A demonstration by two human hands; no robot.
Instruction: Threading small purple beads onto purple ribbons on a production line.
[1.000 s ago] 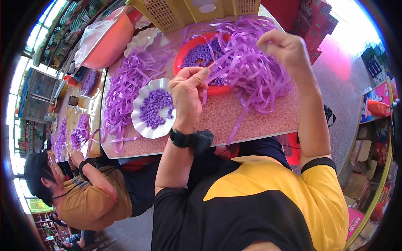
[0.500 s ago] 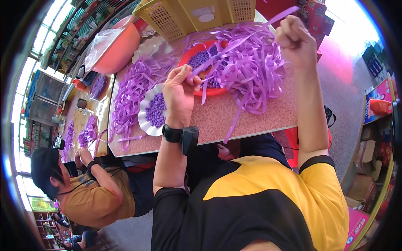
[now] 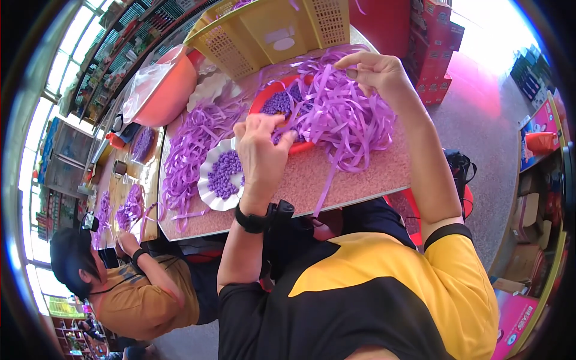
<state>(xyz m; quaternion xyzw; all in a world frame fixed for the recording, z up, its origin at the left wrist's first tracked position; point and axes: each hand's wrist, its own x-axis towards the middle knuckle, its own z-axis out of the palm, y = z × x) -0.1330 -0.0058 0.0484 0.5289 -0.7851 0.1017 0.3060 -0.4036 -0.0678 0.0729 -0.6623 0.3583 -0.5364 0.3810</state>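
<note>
Lilac ribbon [image 3: 351,126] lies heaped on the tabletop [image 3: 306,180], upper centre of the frame.
Nearest, the left hand [image 3: 261,150] curls in front of a white dish [image 3: 205,186] of purple beads [image 3: 223,174]; whether its grip holds anything cannot be told. The right hand [image 3: 378,72] bends its fingers at the ribbon's upper edge, and whether its grip has caught a strand is unclear. The step looks like separating ribbon; the next move probably calls for a fine pinch on one strand. Beyond, ribbon and the left hand partly hide the red bowl [image 3: 258,101], and the frame's top cuts off the yellow crate [image 3: 255,45].
</note>
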